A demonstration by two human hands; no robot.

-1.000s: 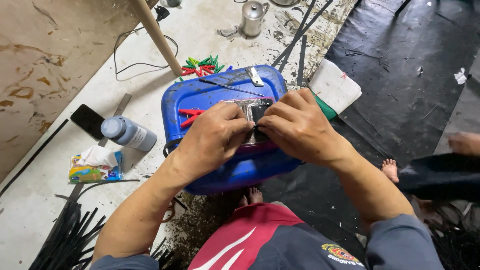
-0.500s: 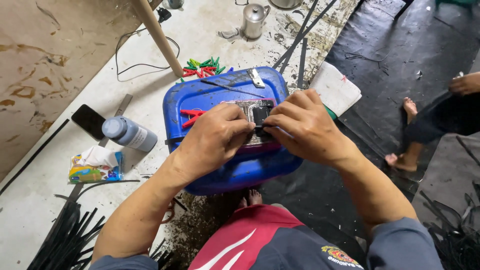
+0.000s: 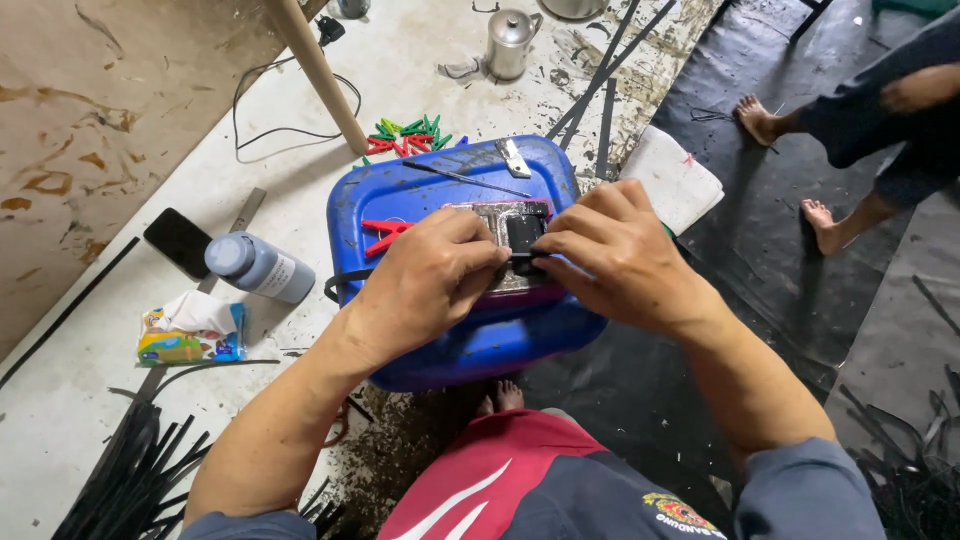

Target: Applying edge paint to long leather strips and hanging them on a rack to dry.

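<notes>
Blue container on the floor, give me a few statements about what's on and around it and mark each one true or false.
1. Both hands work on a small dark piece on top of the blue container. True: the left hand and right hand meet over the dark piece.
2. A red clothespin lies on the container's top. True.
3. The grey bottle stands upright on the container. False: it lies on its side on the floor, left of the container.
4. The metal teapot sits between the two hands. False: it stands on the floor well beyond the container.
5. A black phone lies on the floor near the grey bottle. True.
</notes>
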